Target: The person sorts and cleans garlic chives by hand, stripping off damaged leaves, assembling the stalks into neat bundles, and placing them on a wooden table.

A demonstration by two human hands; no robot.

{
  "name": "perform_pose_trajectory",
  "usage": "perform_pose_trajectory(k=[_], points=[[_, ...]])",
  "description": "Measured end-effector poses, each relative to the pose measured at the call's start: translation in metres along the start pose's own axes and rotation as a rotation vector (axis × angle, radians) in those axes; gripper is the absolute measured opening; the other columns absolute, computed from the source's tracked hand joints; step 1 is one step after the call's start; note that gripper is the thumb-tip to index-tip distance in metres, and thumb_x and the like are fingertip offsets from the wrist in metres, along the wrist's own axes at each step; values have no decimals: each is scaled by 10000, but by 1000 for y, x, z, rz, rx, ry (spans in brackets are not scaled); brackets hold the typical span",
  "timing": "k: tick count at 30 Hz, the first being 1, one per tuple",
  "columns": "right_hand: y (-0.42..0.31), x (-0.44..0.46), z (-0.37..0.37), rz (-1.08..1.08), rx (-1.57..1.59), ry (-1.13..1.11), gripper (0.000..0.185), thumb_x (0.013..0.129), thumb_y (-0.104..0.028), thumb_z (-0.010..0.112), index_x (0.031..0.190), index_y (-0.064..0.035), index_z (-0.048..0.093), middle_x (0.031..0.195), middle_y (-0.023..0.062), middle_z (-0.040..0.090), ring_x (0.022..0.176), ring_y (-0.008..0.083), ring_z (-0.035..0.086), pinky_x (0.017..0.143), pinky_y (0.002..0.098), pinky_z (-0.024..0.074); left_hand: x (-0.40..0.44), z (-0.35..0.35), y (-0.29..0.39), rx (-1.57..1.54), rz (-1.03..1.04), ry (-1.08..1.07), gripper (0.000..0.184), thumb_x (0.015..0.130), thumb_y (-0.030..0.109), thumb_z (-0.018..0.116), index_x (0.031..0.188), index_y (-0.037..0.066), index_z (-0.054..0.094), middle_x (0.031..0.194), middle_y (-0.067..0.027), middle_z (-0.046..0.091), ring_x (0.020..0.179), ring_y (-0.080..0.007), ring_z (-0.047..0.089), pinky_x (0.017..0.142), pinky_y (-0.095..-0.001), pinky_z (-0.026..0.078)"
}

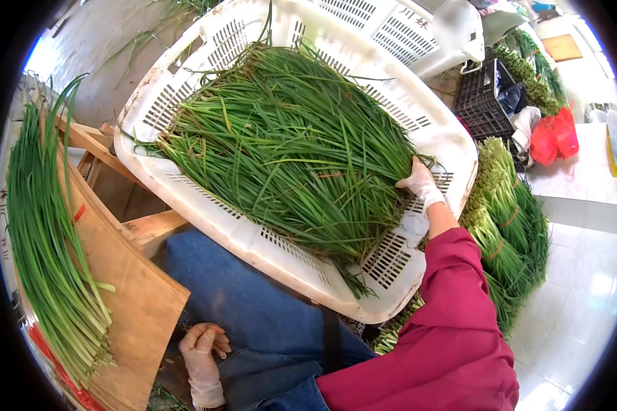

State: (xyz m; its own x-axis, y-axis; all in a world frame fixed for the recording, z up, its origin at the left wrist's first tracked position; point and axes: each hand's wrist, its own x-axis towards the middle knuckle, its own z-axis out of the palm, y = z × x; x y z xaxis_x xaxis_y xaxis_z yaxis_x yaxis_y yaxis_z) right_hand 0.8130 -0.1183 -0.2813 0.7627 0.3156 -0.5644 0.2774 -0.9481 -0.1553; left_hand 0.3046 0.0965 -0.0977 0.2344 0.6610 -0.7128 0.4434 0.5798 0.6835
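A big white slotted basket holds a thick heap of long green leafy stalks. At the heap's right end is my right hand, in a pale glove, its fingers closed round the edge of the stalks inside the basket. My left hand, also gloved, rests low beside my blue-clad leg with its fingers curled; whether anything is in them is hidden. On a brown board at the left lies another bundle of green stalks with pale ends.
Tied green bundles stand right of the basket. Behind are a black crate, a red plastic bag and another white basket. Wooden bars run between board and basket. Red ties lie at the lower left.
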Motion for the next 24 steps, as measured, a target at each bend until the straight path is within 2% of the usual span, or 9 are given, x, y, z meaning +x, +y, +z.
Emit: perform_pose_trajectory(k=[1, 4, 7, 11, 12, 16, 19, 21, 24], points=[[-3, -2, -3, -7, -54, -23, 919, 541, -246, 811, 1272, 26, 325, 1292, 230, 415, 1148, 349, 464, 944, 371, 405, 1, 0, 0, 4, -4, 2, 163, 835, 116, 534, 760, -15, 599, 611, -80, 586, 462, -122, 530, 422, -206, 402], [-16, -11, 11, 21, -203, 126, 862, 539, -233, 795, 1235, 28, 358, 1142, 255, 516, 1081, 369, 498, 914, 371, 424, 1, 4, 2, 1, -10, -1, 171, 834, 118, 530, 745, -13, 593, 599, -75, 581, 458, -120, 527, 421, -204, 398], [-26, -18, 14, 61, -280, 164, 831, 546, -253, 792, 1210, 11, 369, 1095, 233, 534, 1066, 355, 511, 901, 380, 436, 1, 5, 4, 7, -11, 2, 178, 833, 121, 528, 731, -11, 591, 593, -70, 577, 454, -119, 522, 421, -203, 393], [-20, -7, 9, 29, -324, 67, 785, 575, -235, 762, 1206, 14, 368, 1126, 229, 513, 1068, 346, 512, 896, 388, 440, 0, 8, 7, -4, -2, 13, 182, 831, 122, 525, 724, -9, 591, 589, -65, 574, 451, -116, 517, 424, -201, 389], [-22, -10, 9, 7, -338, 87, 639, 630, -146, 692, 1174, 0, 390, 1141, 231, 497, 1041, 348, 531, 858, 389, 465, 0, 7, 6, -1, -7, 16, 183, 831, 123, 524, 724, -10, 591, 589, -66, 574, 452, -115, 517, 425, -201, 390], [-23, -16, 25, -3, -336, 293, 470, 665, -86, 611, 1102, 8, 465, 1051, 217, 550, 1005, 346, 553, 856, 397, 466, 0, 8, 8, 13, -18, 17, 190, 833, 128, 520, 726, -11, 592, 591, -66, 574, 457, -112, 519, 429, -200, 391], [-27, -11, 17, 63, -332, 182, 427, 680, -80, 592, 1086, 2, 489, 1034, 227, 571, 983, 354, 569, 846, 405, 469, 0, 8, 8, 12, -17, 10, 191, 833, 131, 520, 729, -10, 594, 594, -64, 573, 461, -111, 520, 430, -201, 392], [-29, -12, -2, 59, -283, 170, 314, 699, -84, 555, 1008, -33, 565, 984, 216, 614, 959, 349, 586, 838, 396, 467, 0, 7, 7, 4, -12, 8, 189, 834, 132, 522, 732, -9, 596, 596, -62, 573, 462, -110, 521, 431, -201, 393], [3, 18, -18, -86, -264, 214, 348, 624, -113, 599, 956, -7, 604, 869, 228, 629, 884, 373, 598, 768, 395, 481, 0, 7, 6, -4, -6, -3, 188, 837, 136, 527, 739, -6, 599, 599, -58, 573, 460, -110, 521, 431, -200, 395]])
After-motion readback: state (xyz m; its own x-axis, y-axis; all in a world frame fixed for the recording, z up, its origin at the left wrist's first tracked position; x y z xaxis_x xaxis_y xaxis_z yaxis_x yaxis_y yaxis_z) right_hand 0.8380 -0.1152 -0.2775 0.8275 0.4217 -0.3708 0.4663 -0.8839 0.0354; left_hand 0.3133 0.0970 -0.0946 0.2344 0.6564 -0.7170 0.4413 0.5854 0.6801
